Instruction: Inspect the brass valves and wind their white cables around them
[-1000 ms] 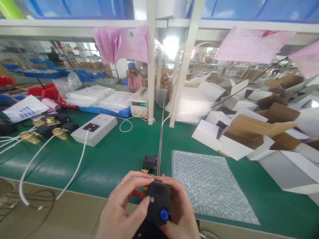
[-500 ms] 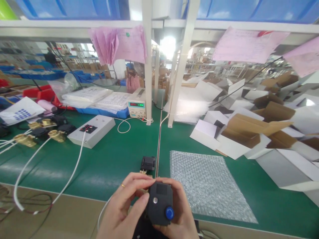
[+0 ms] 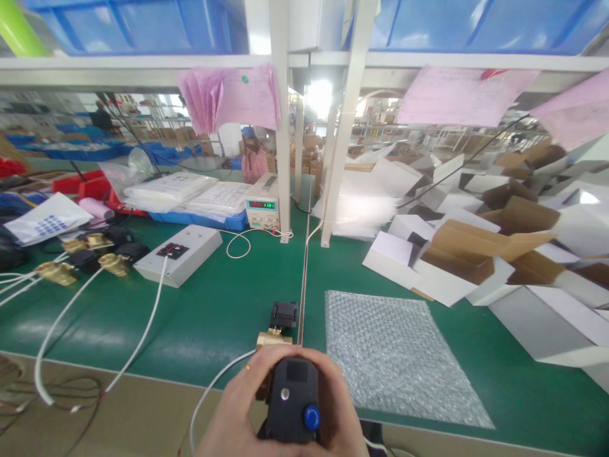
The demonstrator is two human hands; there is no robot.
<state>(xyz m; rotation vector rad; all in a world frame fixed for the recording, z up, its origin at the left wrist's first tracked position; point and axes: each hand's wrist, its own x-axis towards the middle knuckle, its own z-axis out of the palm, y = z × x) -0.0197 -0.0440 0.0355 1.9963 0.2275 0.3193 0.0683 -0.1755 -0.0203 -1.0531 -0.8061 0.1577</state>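
Both hands wrap a black valve actuator (image 3: 292,400) with a blue knob and a small silver screw on its face, low in the middle of the view. My left hand (image 3: 235,412), a ring on one finger, closes round its left side. My right hand (image 3: 335,412) closes round its right side. A white cable (image 3: 209,397) leaves the actuator to the left. Just beyond my fingers a second brass valve with a black actuator (image 3: 280,324) lies on the green mat.
A sheet of bubble wrap (image 3: 394,355) lies to the right. Open white cardboard boxes (image 3: 457,260) pile up at the right. A white control box (image 3: 178,254), several brass valves with white cables (image 3: 85,257) and a power supply (image 3: 261,209) stand at the left and back.
Both hands have drawn the actuator lower and closer to me, and my fingers now wrap it more fully. The brass valve behind it shows more.
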